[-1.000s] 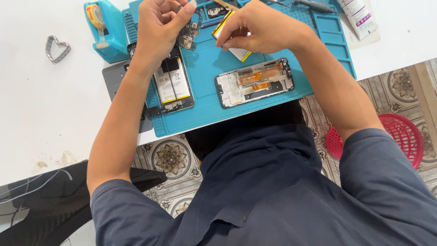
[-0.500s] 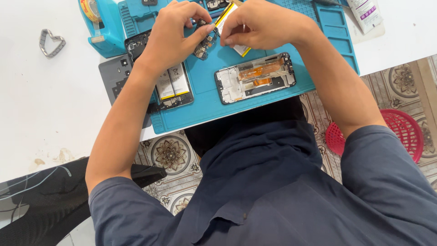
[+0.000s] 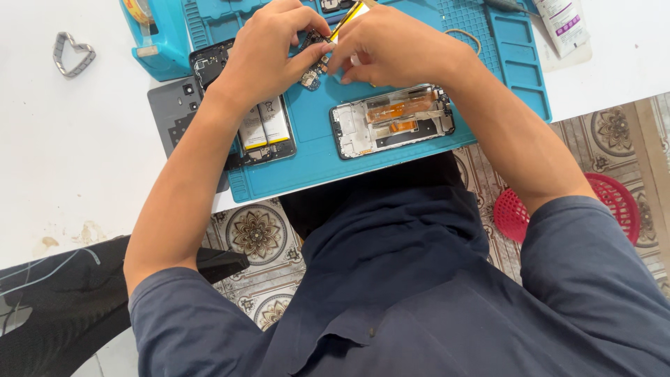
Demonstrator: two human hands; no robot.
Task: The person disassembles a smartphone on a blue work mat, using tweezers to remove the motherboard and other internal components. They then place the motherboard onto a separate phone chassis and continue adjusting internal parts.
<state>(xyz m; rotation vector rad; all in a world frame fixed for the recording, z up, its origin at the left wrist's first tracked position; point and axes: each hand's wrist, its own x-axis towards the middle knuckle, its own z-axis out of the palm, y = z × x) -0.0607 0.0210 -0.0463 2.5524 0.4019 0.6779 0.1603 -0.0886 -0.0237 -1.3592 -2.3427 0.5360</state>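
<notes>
We're leaning over the bench, dark shirt filling the near view, patterned tile floor and a red basket showing below the table edge. Both forearms are reaching fwd onto the blue mat. On the mat's near part an opened phone frame is lying flat w/ orange flex cables showing, just under our right hand. To its left a second phone is lying w/ battery exposed, partly under our left wrist, and a grey back cover is sitting beside it, half off the mat. Further out, our left hand is pinching a small circuit board btwn thumb and curled fingers, holding it just above the mat's middle. Right hand's fingers are pressed together around a yellow tool (only the handle is showing), tip meeting the board. Far left, a blue holder is touching the mat; a heart-shaped ring is lying well apart on the white table. Far right, a white tube.
</notes>
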